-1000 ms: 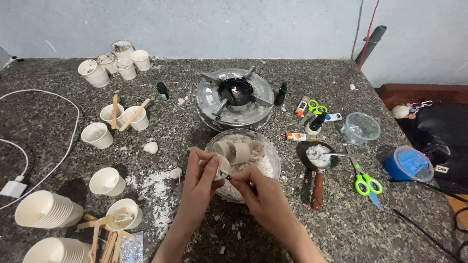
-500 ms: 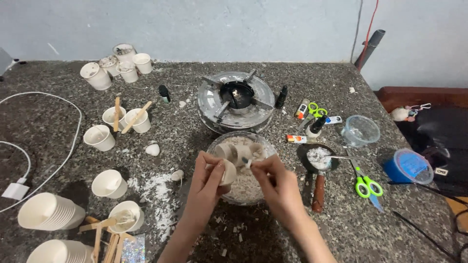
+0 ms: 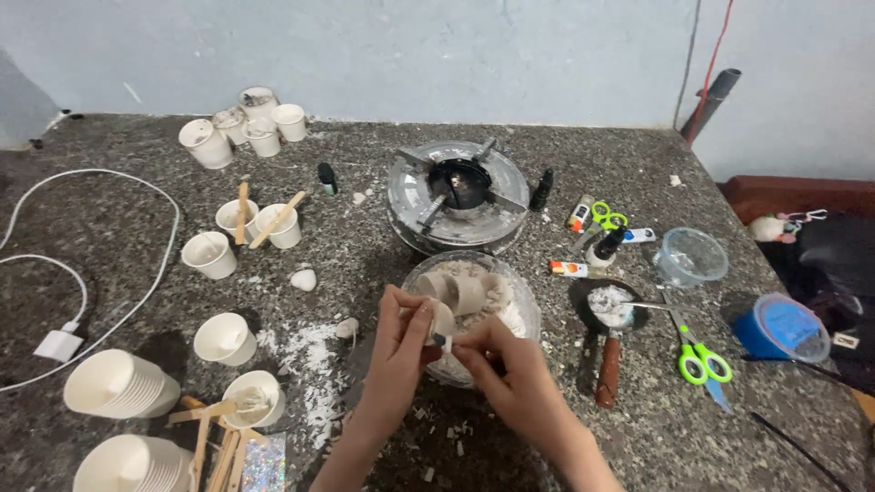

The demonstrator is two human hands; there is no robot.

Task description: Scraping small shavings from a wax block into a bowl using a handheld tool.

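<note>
While both hands meet over the near edge of a glass bowl (image 3: 524, 314), a small pale wax piece (image 3: 441, 321) sits between them, pinched at about the centre of the view. The left hand (image 3: 398, 346) comes up from below with its fingers curled round the left side of the piece, thumb and fingertips closed on it. The right hand (image 3: 510, 369) reaches in from the lower right, its fingers bent and its fingertips (image 3: 453, 344) touching the lower edge of the same piece; neither hand is spread. Whether the right hand grips the piece or only picks at it cannot be told.

Just behind the hands, the glass bowl holds more pale, cup-shaped wax lumps and white crumbs. Beyond the bowl stands a round metal burner (image 3: 458, 191) with a dark centre. Just right of the bowl lies a small dark pan (image 3: 609, 308) with a wooden handle and white material inside, and further right a pair of green-handled scissors (image 3: 702, 357), a blue tub (image 3: 782, 328) and a small clear container (image 3: 691, 257).

To the left, white flakes (image 3: 305, 351) are scattered on the speckled stone counter (image 3: 109, 210), near several white paper cups (image 3: 223, 339), some holding wooden sticks. Stacks of cups (image 3: 118, 384) lie at the lower left, and a white cable (image 3: 100, 182) loops across the far left.
</note>
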